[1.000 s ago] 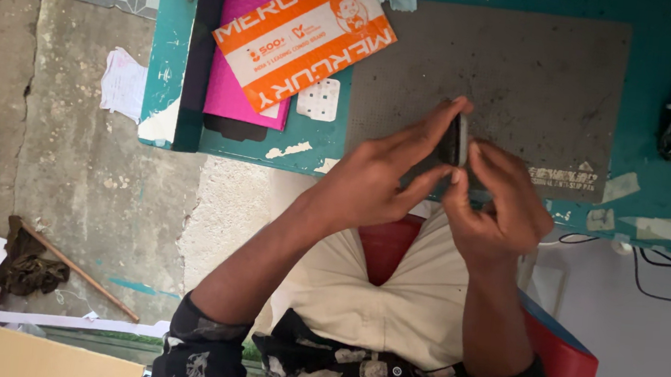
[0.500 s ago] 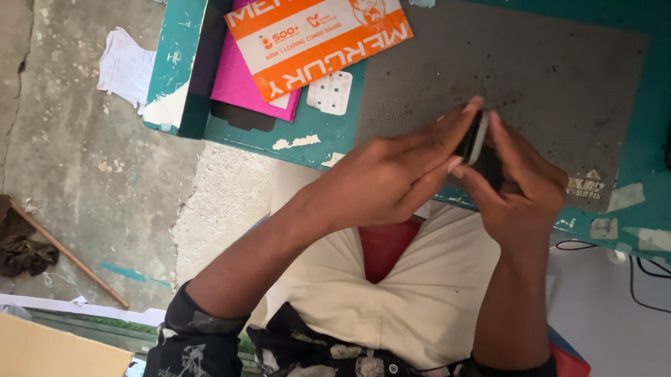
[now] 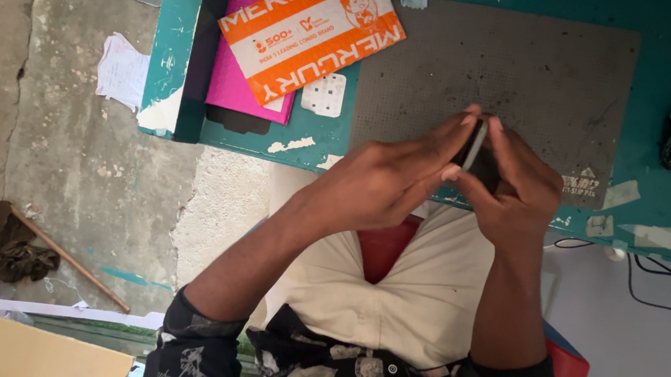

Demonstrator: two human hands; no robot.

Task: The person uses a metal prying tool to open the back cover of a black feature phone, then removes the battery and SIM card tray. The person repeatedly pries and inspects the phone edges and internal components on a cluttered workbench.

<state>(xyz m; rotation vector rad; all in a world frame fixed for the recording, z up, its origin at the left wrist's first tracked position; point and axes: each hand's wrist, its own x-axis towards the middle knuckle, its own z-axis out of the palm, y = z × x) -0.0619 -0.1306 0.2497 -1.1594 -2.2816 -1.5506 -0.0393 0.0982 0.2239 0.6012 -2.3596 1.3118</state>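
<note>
A thin dark phone (image 3: 477, 147) is held on edge between 2 hands above the near border of the grey work mat (image 3: 525, 59), its long axis pointing away from the body. It is pinched by the left hand (image 3: 389, 177) from its left face and clasped by the right hand (image 3: 513, 188) from the other, both equally close.

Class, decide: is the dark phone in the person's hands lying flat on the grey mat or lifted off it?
Lifted: both hands, left hand and right hand, hold the phone edge-on above the grey mat.
</note>
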